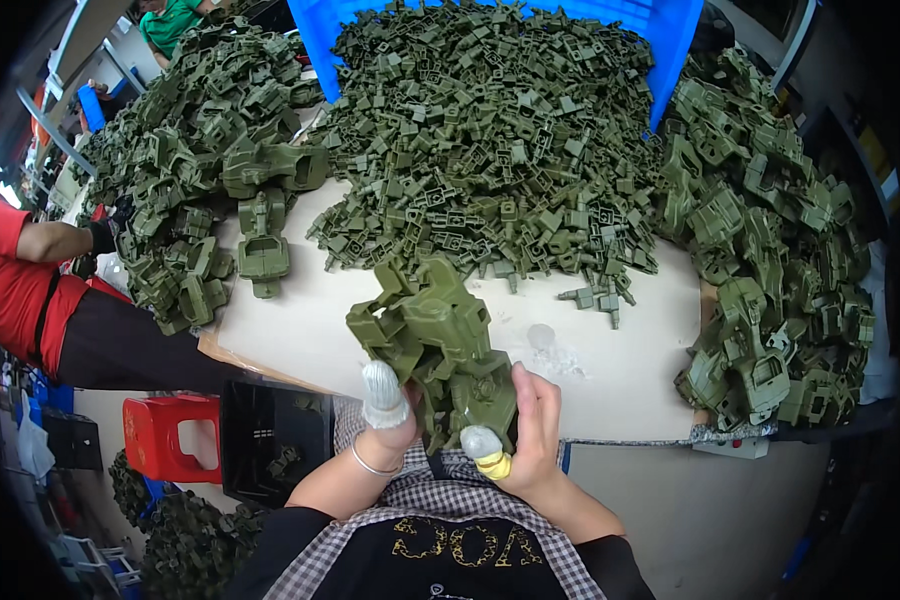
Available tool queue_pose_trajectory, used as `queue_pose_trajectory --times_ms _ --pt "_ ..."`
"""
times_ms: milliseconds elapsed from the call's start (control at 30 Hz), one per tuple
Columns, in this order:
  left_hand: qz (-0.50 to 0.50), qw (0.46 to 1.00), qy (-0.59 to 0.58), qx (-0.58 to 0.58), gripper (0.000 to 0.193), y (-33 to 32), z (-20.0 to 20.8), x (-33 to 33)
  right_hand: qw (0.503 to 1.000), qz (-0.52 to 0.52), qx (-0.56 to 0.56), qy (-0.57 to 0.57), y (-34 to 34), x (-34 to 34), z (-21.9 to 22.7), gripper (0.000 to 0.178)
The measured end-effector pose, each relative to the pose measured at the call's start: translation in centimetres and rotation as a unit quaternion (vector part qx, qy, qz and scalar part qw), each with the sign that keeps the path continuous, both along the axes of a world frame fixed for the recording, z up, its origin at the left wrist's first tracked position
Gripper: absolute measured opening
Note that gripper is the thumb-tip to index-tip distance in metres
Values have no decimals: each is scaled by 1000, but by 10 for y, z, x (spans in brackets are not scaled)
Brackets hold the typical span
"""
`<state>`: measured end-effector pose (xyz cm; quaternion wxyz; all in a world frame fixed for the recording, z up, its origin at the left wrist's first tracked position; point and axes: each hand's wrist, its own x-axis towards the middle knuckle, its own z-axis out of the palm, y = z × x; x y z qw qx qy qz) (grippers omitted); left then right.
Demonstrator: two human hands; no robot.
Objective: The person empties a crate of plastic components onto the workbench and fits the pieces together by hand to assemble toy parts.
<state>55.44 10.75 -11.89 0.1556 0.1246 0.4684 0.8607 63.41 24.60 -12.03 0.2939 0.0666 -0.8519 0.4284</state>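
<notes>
Between my two hands, over the near edge of the table, is a dark green moulded plastic part (445,325), blocky and hollow with several openings. My left hand (385,410) grips its lower left side, the thumb wrapped in white; most of its fingers are hidden behind the part. My right hand (518,445) closes on the lower right side, with a grey and yellow wrapped thumb in front and the fingers along the outer edge. Beyond it spreads a heap of small green plastic pieces (490,140), a few lying loose (600,298) at its near side.
A blue bin (675,60) lies behind the heap. Larger green parts are piled at left (185,150) and right (770,250). Below the table's left edge stand a black crate (275,440) and a red stool (170,438). A person in red (20,270) works at left.
</notes>
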Motion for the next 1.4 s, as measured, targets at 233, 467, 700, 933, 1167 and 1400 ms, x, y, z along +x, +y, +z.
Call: queue_pose_trajectory --times_ms 233,467,700,933,1167,1400 --pt "-31 997 -63 -17 89 -11 -14 0 997 75 22 2 4 -4 -1 81" --pt "-47 999 -19 18 80 -10 -36 -1 992 111 -35 -38 -2 -2 -10 85" --pt "-22 1000 -16 -16 69 -5 -39 12 985 135 -66 -87 0 -1 -25 86" --pt "5 1000 1 -18 37 3 -19 0 978 143 -94 -120 6 -9 -11 87" --pt "-38 981 60 -178 82 -3 -27 -5 975 134 -120 -128 9 -7 -18 86" --pt "-40 992 39 -117 76 5 -16 -8 982 127 -85 -110 7 -9 -14 85"
